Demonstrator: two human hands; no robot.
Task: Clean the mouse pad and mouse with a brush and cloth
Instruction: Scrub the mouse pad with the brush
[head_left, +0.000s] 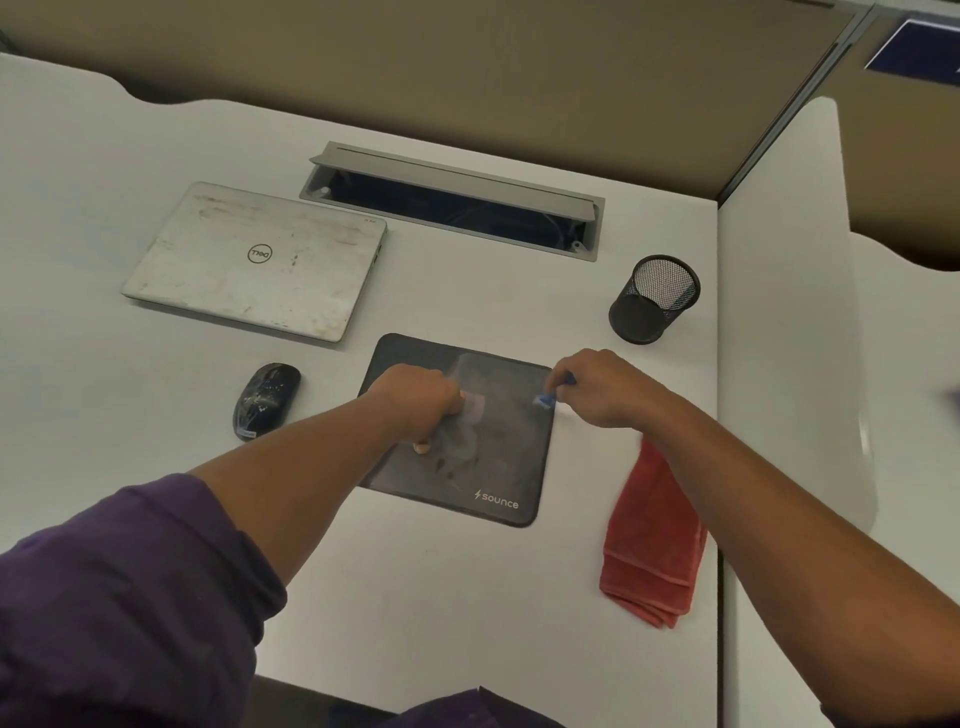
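Note:
A dark mouse pad (498, 467) with pale dusty smears lies on the white desk (467, 597). My left hand (415, 400) rests on its left half, fingers curled down against the surface and thumb on the pad's left edge. My right hand (602, 387) grips a small blue brush (548, 397) whose tip touches the pad's right edge. A black mouse (267, 400), streaked with dust, sits left of the pad. A folded red cloth (654, 540) lies to the right of the pad, partly under my right forearm.
A closed, stained grey laptop (254, 260) lies at the back left. A black mesh pen cup (654, 299) stands at the back right. An open cable tray (452, 202) is set into the desk behind. A white partition (795, 338) bounds the right side.

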